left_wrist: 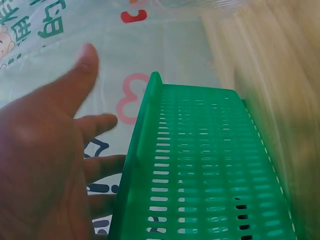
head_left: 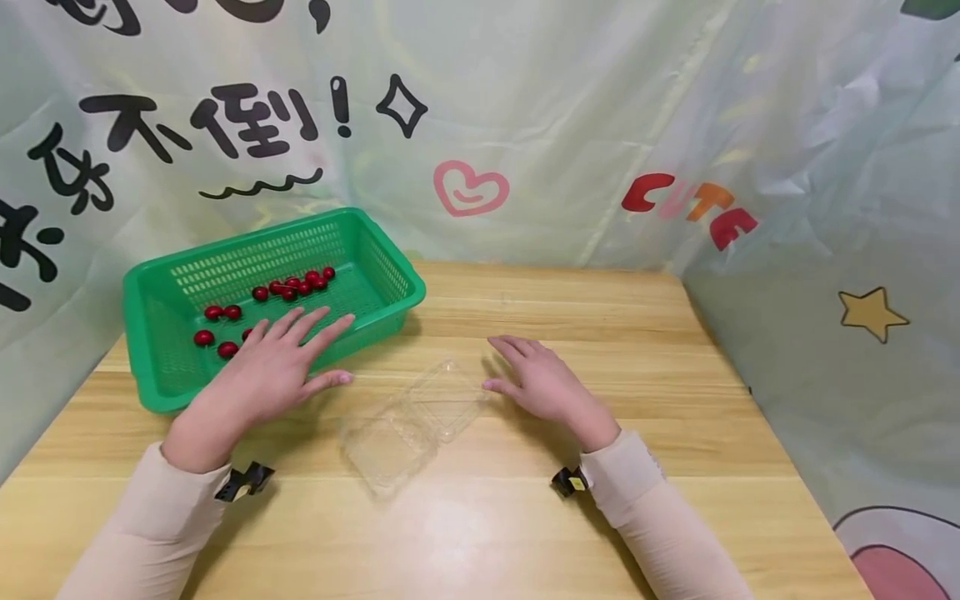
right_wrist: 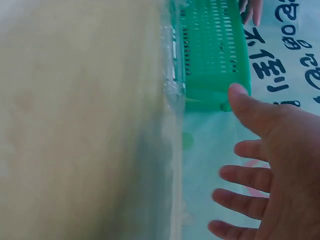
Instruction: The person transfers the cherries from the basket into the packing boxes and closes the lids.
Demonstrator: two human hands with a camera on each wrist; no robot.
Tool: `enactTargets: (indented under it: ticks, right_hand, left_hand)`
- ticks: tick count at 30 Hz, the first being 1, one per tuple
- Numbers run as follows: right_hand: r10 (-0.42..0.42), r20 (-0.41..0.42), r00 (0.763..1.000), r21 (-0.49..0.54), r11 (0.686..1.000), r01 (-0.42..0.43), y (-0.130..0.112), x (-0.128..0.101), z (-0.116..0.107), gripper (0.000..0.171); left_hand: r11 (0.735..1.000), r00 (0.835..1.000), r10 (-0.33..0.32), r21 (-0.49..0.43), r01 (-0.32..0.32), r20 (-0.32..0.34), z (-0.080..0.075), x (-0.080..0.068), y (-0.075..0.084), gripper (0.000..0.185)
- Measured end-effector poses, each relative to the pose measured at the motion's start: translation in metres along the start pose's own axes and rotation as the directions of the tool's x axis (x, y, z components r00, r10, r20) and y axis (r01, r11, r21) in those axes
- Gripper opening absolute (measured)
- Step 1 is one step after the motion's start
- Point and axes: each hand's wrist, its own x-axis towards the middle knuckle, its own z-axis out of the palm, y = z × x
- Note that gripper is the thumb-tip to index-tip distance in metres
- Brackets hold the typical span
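A green slotted basket (head_left: 390,275) stands at the table's back left with several small red fruits (head_left: 296,286) inside. My left hand (head_left: 281,358) lies flat over the basket's front rim, fingers spread, holding nothing; in the left wrist view those fingers (left_wrist: 97,124) hover beside the basket wall (left_wrist: 200,170). An open clear plastic clamshell box (head_left: 408,425) lies on the wood between my hands. My right hand (head_left: 536,379) rests flat on the table just right of the box, thumb near its edge, fingers (right_wrist: 240,177) straight.
A wooden table (head_left: 600,333) is enclosed by printed cloth walls (head_left: 525,125) behind and on both sides. The clamshell's edge (right_wrist: 172,95) shows in the right wrist view, with the basket (right_wrist: 212,50) beyond it.
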Motion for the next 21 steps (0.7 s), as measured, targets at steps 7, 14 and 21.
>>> enactTargets:
  ticks: [7,14,21]
  right_hand:
    - [-0.014,0.05,0.999,-0.061,0.998,0.017,-0.013,0.0,0.008,0.062]
    - [0.027,0.074,0.997,-0.081,0.997,-0.021,-0.018,-0.004,0.009,0.049]
    - [0.012,0.066,0.998,-0.086,0.996,-0.006,-0.019,-0.005,0.014,0.03]
  left_hand:
    - [0.994,0.992,0.109,-0.006,-0.11,-0.071,-0.003,-0.002,-0.005,0.059]
    - [0.987,0.987,0.159,-0.026,-0.159,-0.007,-0.007,-0.003,-0.008,0.05]
    - [0.982,0.981,0.185,-0.012,-0.186,-0.057,-0.002,-0.006,-0.006,0.051]
